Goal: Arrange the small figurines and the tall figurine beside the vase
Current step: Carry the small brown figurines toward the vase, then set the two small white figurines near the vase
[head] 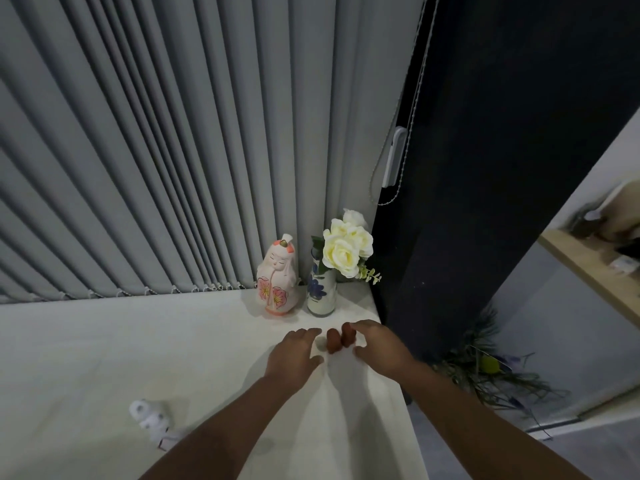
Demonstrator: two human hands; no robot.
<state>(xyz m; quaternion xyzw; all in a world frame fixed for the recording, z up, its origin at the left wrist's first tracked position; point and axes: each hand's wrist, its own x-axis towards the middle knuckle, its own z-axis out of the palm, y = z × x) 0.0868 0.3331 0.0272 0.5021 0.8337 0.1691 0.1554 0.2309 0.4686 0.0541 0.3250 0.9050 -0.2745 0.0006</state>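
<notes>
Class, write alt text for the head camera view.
Two hands, left hand and right hand, frame two small brown figurines on a white table; behind stand a tall pink figurine and a vase of white roses.

The single head camera looks forward and steeply down from above, close over the white surface [104,341], facing the grey blinds [173,150] and the corner behind.

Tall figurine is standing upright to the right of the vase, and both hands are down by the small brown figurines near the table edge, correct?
Not quite: the head view shows the tall figurine upright to the left of the vase, not the right. Both hands, left hand and right hand, are by the small brown figurines.
</notes>
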